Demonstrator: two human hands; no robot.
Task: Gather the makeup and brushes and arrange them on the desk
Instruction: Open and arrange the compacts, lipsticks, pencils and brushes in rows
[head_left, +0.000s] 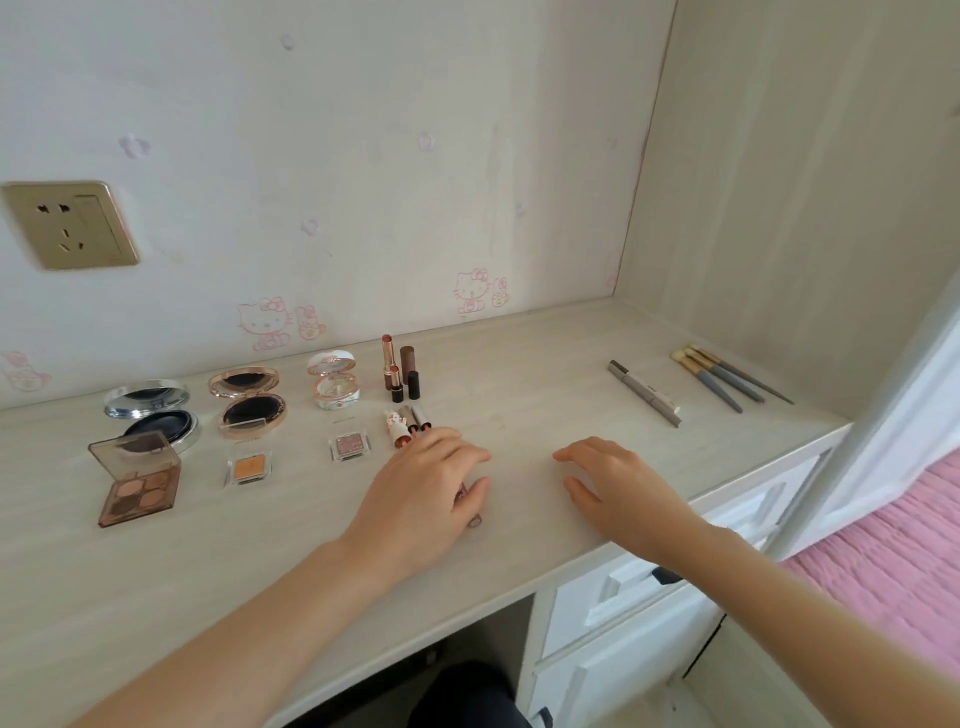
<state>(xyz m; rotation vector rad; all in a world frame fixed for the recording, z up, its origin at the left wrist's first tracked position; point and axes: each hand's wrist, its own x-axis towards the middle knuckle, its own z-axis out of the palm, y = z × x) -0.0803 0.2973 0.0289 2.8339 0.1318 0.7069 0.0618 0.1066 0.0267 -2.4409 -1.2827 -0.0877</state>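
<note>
Head view: open compacts (247, 410) and a palette (137, 480) sit at the left of the desk (519, 374), with lipsticks (400, 374) mid-desk. Left hand (431, 488), palm down, curls round what seems a slim tube (474, 518). Right hand (618, 488) is palm down, fingers loosely spread, holding nothing. Brushes (722, 375) lie far right.

Open compacts (247, 400), palettes (140, 483) and upright lipsticks (400, 371) sit left on the desk (545, 395); three brushes (727, 376) lie right
</note>
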